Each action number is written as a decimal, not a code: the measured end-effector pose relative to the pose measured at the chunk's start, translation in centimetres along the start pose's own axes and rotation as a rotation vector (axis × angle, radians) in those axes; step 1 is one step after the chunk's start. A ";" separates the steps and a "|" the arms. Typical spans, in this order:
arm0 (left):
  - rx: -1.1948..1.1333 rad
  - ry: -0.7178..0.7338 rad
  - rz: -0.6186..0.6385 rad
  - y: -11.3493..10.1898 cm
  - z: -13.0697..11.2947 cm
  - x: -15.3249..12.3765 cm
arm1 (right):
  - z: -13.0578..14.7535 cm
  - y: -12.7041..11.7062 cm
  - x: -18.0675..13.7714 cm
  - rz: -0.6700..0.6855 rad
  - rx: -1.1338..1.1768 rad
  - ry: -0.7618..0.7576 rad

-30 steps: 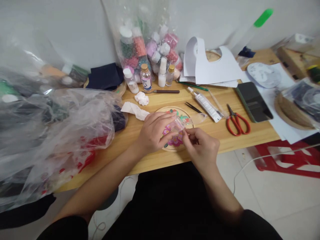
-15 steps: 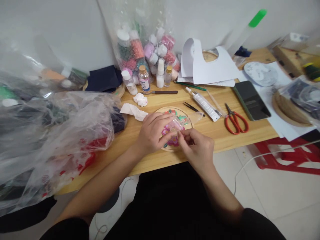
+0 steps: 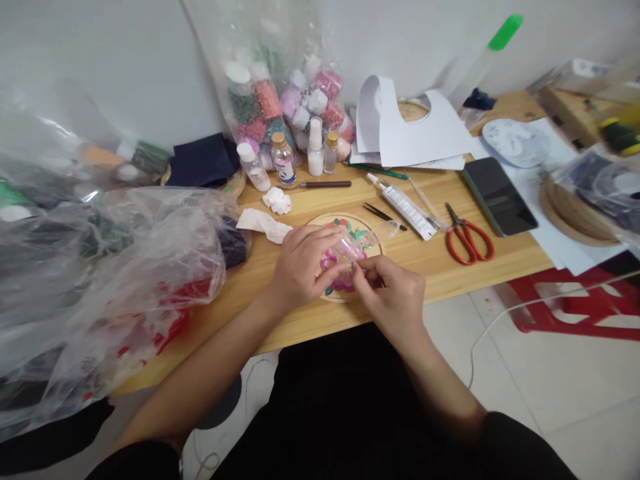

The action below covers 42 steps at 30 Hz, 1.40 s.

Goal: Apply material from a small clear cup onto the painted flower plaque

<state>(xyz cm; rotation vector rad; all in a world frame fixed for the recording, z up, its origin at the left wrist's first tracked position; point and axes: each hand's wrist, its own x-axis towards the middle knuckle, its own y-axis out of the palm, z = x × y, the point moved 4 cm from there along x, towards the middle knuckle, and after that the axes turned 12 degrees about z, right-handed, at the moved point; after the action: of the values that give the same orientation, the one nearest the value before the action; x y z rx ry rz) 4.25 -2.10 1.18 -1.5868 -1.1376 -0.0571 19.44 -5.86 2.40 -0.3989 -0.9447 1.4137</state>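
Note:
My left hand (image 3: 303, 263) is curled around a small clear container (image 3: 346, 251) with pink contents, held tilted just above a round wooden disc (image 3: 369, 235). The disc carries a pink, red and green flower pattern and lies on the wooden table (image 3: 430, 257) near its front edge. My right hand (image 3: 393, 298) is pinched at the near end of the container, fingertips together; what they grip there is too small to make out. Both hands hide the disc's near half.
Black tweezers (image 3: 384, 216), a glue tube (image 3: 401, 206), red scissors (image 3: 465, 237) and a dark phone (image 3: 499, 197) lie right of the disc. Small bottles (image 3: 283, 159) and a bag of bead jars (image 3: 280, 100) stand behind. Crumpled plastic bags (image 3: 110, 267) fill the left. White tissue (image 3: 265, 223) lies nearby.
Both hands and the container have stayed together over the disc. My right fingertips have closed in slightly toward the container's end. The view has drifted a little to the right.

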 end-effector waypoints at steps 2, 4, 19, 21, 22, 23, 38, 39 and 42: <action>0.010 0.005 0.003 -0.1 -0.1 0.1 | 0.0 -0.1 0.0 -0.012 -0.022 0.007; 0.015 0.007 0.000 -0.2 -0.1 0.2 | 0.0 -0.3 0.0 -0.021 -0.015 0.018; 0.006 0.009 -0.011 -0.1 0.0 0.1 | 0.1 -0.2 0.0 -0.038 -0.033 0.020; 0.007 0.007 -0.003 -0.1 0.0 0.1 | 0.1 -0.4 -0.2 -0.035 -0.012 0.032; 0.007 0.005 0.000 -0.1 0.0 0.1 | 0.2 -0.5 -0.2 -0.027 0.004 0.034; 0.006 0.005 0.001 -0.1 0.0 0.1 | 0.2 -0.5 -0.3 -0.020 0.019 0.032; -0.001 -0.012 0.003 0.0 0.1 0.0 | 0.5 -0.3 -0.1 -0.062 0.025 0.023; -0.002 -0.008 0.000 0.0 0.1 0.0 | 0.6 -0.2 0.0 -0.059 0.021 0.020; -0.005 -0.015 0.009 0.0 0.1 0.0 | 0.7 0.3 0.2 -0.028 -0.007 0.031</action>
<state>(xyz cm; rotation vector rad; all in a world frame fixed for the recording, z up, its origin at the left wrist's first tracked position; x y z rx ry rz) 4.19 -2.01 1.08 -1.5992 -1.1423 -0.0426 18.70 -5.78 2.66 -0.4105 -0.9271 1.3751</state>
